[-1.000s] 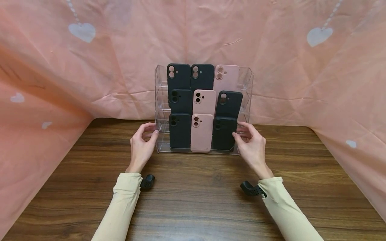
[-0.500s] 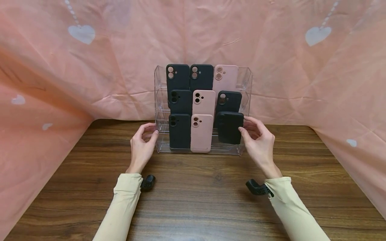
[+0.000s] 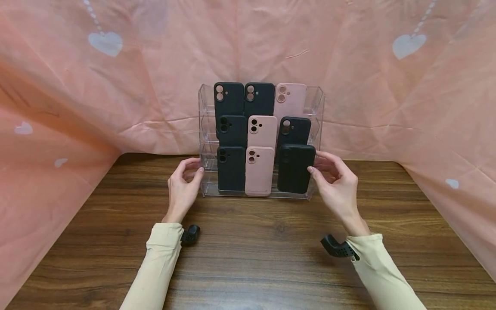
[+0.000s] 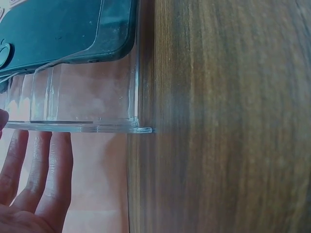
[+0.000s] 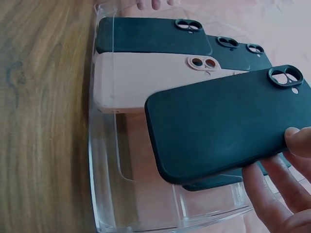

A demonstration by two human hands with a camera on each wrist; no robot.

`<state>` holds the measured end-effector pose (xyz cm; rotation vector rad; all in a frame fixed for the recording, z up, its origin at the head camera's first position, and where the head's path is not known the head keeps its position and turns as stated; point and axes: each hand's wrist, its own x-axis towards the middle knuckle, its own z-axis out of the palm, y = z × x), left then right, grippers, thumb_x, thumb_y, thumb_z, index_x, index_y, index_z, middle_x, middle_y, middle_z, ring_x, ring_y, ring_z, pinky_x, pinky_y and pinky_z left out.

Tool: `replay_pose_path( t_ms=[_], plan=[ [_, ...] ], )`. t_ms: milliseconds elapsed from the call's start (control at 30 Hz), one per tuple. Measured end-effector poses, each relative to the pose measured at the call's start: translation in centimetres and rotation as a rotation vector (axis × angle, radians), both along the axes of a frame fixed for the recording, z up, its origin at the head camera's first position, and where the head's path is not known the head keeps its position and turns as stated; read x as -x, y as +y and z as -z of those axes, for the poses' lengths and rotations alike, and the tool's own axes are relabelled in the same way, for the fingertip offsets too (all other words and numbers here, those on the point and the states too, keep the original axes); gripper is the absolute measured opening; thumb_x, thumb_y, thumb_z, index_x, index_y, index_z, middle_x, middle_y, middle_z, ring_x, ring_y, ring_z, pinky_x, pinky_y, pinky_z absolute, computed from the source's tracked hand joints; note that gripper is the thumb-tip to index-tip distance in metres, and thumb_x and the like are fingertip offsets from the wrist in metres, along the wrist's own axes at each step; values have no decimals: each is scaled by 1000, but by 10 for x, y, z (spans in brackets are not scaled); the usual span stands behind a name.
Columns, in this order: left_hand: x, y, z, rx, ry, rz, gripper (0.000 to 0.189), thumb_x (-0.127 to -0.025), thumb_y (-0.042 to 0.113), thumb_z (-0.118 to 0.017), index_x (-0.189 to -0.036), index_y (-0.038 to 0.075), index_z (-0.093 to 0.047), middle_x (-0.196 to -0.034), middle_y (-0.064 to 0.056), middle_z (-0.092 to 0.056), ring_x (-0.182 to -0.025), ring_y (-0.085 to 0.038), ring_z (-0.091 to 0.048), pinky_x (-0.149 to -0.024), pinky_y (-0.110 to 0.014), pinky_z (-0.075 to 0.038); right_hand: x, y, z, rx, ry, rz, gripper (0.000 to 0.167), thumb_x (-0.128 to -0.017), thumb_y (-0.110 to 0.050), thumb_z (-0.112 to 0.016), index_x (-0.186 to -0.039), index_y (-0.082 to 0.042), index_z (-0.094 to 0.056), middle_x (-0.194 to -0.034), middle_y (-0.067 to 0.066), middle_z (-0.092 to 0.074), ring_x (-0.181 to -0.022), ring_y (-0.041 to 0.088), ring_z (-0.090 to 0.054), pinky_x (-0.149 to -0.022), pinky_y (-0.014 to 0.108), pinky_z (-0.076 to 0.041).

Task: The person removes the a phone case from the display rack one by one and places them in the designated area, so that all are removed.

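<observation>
case (image 3: 295, 172) pinched in right grip (image 3: 338, 186); left grip (image 3: 183, 186), partly hidden, seemingly pinches rack (image 4: 82, 128).

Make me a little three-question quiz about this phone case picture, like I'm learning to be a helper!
1. How many pink phone cases are on the clear stand?
2. True or false: the right hand holds a black case.
3. Where is the left hand?
A) Above the top of the clear stand
B) At the left side of the clear stand
C) In front of a pink phone case

Key: 1. Three; 2. True; 3. B
</observation>
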<state>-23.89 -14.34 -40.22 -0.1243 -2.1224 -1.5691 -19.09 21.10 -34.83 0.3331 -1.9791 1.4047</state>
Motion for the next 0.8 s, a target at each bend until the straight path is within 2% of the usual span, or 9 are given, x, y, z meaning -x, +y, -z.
replay_pose_path(
  t_ms=[167,333,500,800],
  plan=[
    [1,-1,0,1,4,2,25,-96,12,-70,-121,14,-69,-112,-10,-74,-91,-28,-75,-65,-12,-57,-4,1,7,15,-23,-44,46,-82,15,-75,-125,0,-68,-95,-11,-70,-80,-3,-70,-67,10,-58],
    [1,-1,0,0,1,1,25,-96,12,-70,-121,14,-70,-111,-10,-74,-89,-25,-75,-64,-13,-57,-8,4,14,39,-74,-91,48,-81,19,-73,-126,4,-66,-93,-10,-70,-76,-1,-72,-67,16,-61],
    [1,-1,-1,-13,3,12,25,-96,12,-71,-120,14,-71,-112,-12,-74,-90,-29,-75,-63,-11,-56,-14,6,20,67,-187,-133,49,-83,18,-71,-130,3,-63,-93,-11,-71,-75,2,-74,-62,22,-63],
    [1,-1,-1,-42,-6,29,25,-95,11,-72,-120,13,-70,-111,-14,-73,-92,-34,-76,-61,-11,-56,-19,9,31,144,-379,-247,49,-86,15,-71,-132,6,-56,-91,-9,-73,-77,3,-75,-65,34,-66]
  ],
)
